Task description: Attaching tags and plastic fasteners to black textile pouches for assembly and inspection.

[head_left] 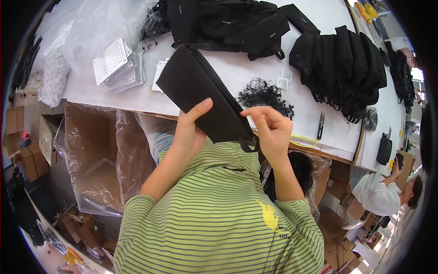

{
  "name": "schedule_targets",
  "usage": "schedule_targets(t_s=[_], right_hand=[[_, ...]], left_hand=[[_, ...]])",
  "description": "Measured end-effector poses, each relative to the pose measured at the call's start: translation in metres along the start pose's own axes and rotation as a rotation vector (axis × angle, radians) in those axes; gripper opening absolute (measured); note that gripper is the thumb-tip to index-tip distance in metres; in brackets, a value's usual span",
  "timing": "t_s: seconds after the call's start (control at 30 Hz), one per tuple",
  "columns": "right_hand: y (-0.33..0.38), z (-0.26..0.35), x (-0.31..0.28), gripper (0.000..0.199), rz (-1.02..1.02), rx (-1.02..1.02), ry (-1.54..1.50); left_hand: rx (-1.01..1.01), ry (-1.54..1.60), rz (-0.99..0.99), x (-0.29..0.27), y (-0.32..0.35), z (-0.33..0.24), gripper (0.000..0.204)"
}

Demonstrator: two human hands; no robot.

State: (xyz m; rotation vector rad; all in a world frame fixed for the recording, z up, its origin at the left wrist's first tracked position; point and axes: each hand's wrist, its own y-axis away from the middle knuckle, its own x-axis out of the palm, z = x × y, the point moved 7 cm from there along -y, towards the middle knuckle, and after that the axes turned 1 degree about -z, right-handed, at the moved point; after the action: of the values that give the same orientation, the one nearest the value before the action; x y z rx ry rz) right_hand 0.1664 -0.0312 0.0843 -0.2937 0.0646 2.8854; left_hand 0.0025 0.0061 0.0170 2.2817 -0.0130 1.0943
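Note:
A flat black fabric pouch (194, 86) is tilted in front of my chest, its top leaning away to the left. My left hand (190, 132) grips its lower left side, thumb across the front face. At the pouch's right edge, my right hand (271, 130) pinches with thumb and forefinger; whether a zip pull sits between them is hidden. A small black loop (250, 145) hangs from the pouch's lower corner. Beyond my right hand, a heap of thin black cords (264, 95) lies on the white table (219, 75).
Black pouches (337, 68) stand in a row at the right, and more black pouches (223, 25) are piled at the back. Small scissors (321, 125) lie near the front edge. White printed cards (121, 64) are stacked left. A plastic-lined carton (93, 150) stands below. Another person (378, 194) is at far right.

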Motion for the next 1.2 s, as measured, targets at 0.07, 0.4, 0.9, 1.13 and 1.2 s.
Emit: schedule_targets(t_s=[0.07, 0.4, 0.9, 1.13, 1.2], right_hand=[[0.003, -0.011, -0.001, 0.015, -0.064, 0.063, -0.076], [0.029, -0.039, 0.022, 0.015, 0.006, 0.221, -0.514], [0.02, -0.042, 0.032, 0.03, 0.33, 0.481, -0.679], [0.021, -0.048, 0.041, 0.029, 0.32, 0.571, -0.842], [0.021, -0.045, 0.04, 0.028, 0.321, 0.552, -0.809]], left_hand=[[0.014, -0.007, 0.007, -0.001, -0.001, -0.006, 0.044], [0.193, -0.136, 0.085, 0.005, 0.008, -0.025, 0.041], [0.413, -0.255, 0.697, 0.031, 0.008, -0.037, 0.045], [0.597, -0.279, 0.879, 0.04, 0.015, -0.037, 0.036], [0.567, -0.284, 0.844, 0.04, 0.015, -0.039, 0.032]])
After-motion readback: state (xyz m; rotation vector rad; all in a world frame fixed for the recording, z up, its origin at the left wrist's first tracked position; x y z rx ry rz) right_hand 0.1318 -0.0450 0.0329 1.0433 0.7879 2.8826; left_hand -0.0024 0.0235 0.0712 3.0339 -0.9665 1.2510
